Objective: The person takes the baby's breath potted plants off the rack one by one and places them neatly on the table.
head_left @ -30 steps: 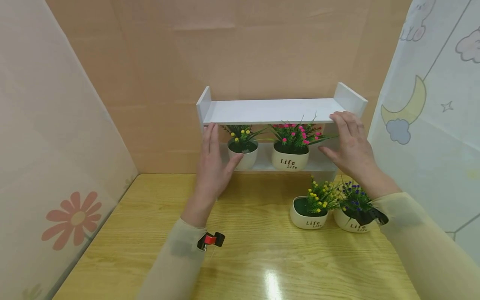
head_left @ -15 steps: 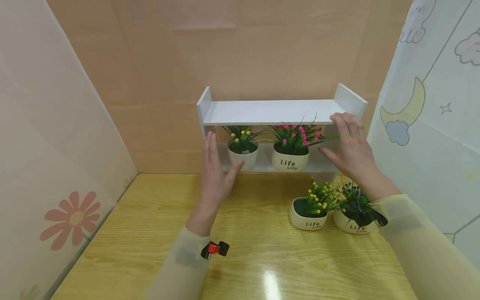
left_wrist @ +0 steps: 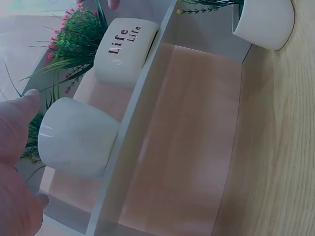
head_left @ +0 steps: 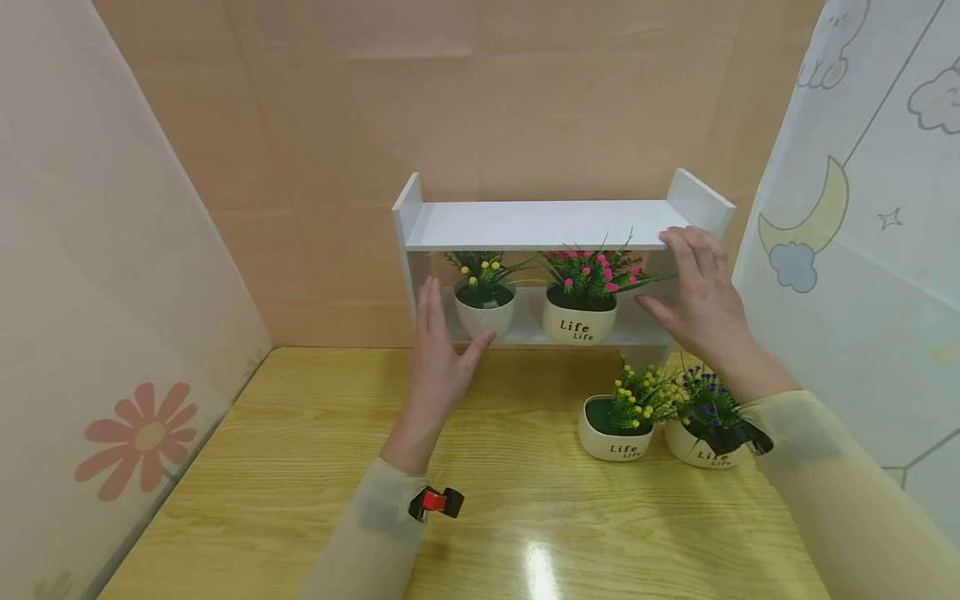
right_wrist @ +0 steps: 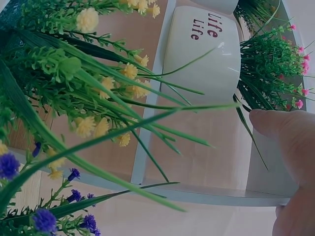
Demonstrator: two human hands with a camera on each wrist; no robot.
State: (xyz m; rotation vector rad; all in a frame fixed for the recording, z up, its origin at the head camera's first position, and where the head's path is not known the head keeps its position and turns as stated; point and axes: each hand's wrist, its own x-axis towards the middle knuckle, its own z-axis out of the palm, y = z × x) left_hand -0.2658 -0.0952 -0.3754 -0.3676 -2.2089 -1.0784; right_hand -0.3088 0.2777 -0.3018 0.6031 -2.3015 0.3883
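Note:
In the head view, a white two-tier shelf stands against the back. On its lower board sit a round white pot with a yellow-flowered plant and an oval pot marked "Life" with pink flowers. My left hand is in front of the shelf's left end, fingers straight and thumb spread towards the round pot, holding nothing. My right hand rests its fingers on the top board's front edge at the right end. Its thumb is spread near the pink flowers in the right wrist view.
On the wooden table, in front of the shelf's right end, stand an oval pot with yellow flowers and another pot with purple flowers, partly behind the right wrist. Patterned sheets hang at both sides.
My left hand has come down off the top board's left front edge and moved slightly right, to beside the round pot. The right hand stays in place, and the pots and shelf look unmoved.

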